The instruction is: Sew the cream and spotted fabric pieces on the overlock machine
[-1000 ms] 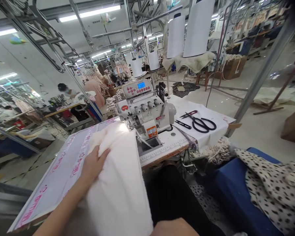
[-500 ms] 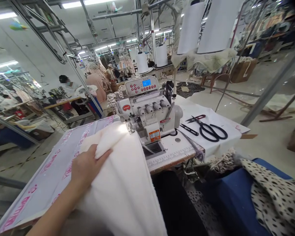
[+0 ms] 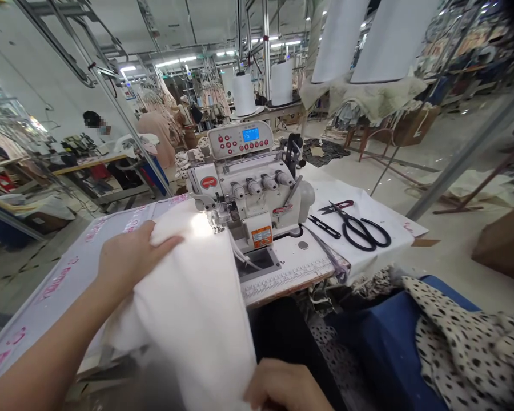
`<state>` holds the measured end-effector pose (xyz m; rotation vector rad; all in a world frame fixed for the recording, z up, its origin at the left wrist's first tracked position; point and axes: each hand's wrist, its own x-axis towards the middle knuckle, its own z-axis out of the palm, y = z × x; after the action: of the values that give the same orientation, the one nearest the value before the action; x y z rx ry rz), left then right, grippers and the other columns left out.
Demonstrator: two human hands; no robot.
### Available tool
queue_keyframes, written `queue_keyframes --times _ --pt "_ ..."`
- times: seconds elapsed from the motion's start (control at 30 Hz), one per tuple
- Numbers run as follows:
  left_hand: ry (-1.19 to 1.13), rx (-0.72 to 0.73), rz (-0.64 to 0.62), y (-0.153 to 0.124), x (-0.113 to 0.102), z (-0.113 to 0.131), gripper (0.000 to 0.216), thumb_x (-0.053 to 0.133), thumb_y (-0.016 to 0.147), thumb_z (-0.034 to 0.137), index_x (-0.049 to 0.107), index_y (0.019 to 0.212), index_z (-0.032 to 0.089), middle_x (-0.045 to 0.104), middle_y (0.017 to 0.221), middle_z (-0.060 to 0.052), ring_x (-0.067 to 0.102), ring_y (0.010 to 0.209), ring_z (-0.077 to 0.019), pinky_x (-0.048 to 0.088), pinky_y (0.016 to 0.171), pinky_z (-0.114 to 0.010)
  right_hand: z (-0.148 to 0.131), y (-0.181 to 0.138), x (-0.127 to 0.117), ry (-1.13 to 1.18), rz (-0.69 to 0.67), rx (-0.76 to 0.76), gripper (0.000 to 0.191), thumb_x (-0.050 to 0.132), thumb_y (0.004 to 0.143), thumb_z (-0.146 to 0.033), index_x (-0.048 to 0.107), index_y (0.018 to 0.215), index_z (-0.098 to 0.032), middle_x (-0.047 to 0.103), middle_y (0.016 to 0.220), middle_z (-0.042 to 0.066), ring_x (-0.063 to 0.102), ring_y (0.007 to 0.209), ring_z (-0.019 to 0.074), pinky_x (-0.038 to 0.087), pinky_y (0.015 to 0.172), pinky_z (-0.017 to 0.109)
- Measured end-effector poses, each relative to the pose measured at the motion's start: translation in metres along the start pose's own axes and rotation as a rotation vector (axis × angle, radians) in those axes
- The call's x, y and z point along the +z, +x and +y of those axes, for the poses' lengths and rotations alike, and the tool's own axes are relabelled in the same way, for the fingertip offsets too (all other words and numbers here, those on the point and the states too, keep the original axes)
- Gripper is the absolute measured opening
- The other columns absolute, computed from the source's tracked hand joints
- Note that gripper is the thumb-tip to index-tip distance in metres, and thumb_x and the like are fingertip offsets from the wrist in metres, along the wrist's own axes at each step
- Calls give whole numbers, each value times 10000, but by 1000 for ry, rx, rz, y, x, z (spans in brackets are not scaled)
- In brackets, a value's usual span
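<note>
White fleecy fabric (image 3: 197, 297) lies over the front of the overlock sewing machine (image 3: 252, 188) and hangs down towards me. Its far end is under the lit presser foot area. My left hand (image 3: 131, 251) grips a fold of the fabric left of the needle, thumb on top and the other fingers hidden beneath. Low in the view, my right hand (image 3: 286, 385) is closed at the fabric's right edge, its fingertips partly hidden and cut off by the frame.
Black-handled scissors (image 3: 364, 231) and thread snips (image 3: 325, 226) lie right of the machine. Large thread cones (image 3: 381, 40) stand above. Spotted cloth (image 3: 449, 342) rests on blue fabric (image 3: 381, 337) at right. A co-worker (image 3: 96, 128) sits at a far table.
My right hand has come into view at the bottom, at the fabric edge. My left hand keeps its grip, now further left in view. The whole view has shifted slightly.
</note>
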<state>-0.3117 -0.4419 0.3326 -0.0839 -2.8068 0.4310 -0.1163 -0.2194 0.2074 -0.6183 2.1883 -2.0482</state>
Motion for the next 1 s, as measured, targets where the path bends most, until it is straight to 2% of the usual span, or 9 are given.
queue_keyframes --times 0.1,0.17,0.23,0.33,0.53,1.0 --pt "18 12 -27 12 3 -1 688 228 718 751 538 906 166 610 698 -106 592 707 -332 363 558 -336 -3 12 1 229 52 66 123 578 758 -246 591 680 -152 605 726 38 604 637 125 441 549 185" --pt "22 23 -26 19 7 -1 708 211 719 752 537 935 162 611 703 -110 593 709 -332 362 562 -337 -2 18 3 405 43 143 131 589 753 -258 550 690 -149 587 681 24 607 577 121 436 510 185" --pt "31 29 -13 26 12 -2 736 194 712 763 537 952 158 613 699 -116 595 706 -333 359 559 -337 -1 23 3 488 39 164 132 586 756 -254 529 700 -148 573 624 8 602 530 118 434 501 190" --pt "34 28 -5 36 18 -2 758 194 700 773 546 955 152 615 688 -122 598 710 -332 361 555 -336 -2 29 -1 401 68 83 90 558 775 -205 547 709 -145 581 615 8 609 554 124 440 536 201" --pt "25 32 -12 50 23 0 697 206 745 716 558 945 150 635 757 -131 599 741 -325 370 576 -339 -12 40 -14 -27 86 -119 167 472 785 -87 599 699 -153 585 717 32 573 684 124 426 624 206" --pt "10 95 65 85 39 -1 621 196 825 599 554 958 109 633 802 -161 596 800 -314 358 634 -326 -18 77 -25 -158 153 -123 223 419 758 -30 582 719 -178 535 666 -5 542 658 126 403 632 231"
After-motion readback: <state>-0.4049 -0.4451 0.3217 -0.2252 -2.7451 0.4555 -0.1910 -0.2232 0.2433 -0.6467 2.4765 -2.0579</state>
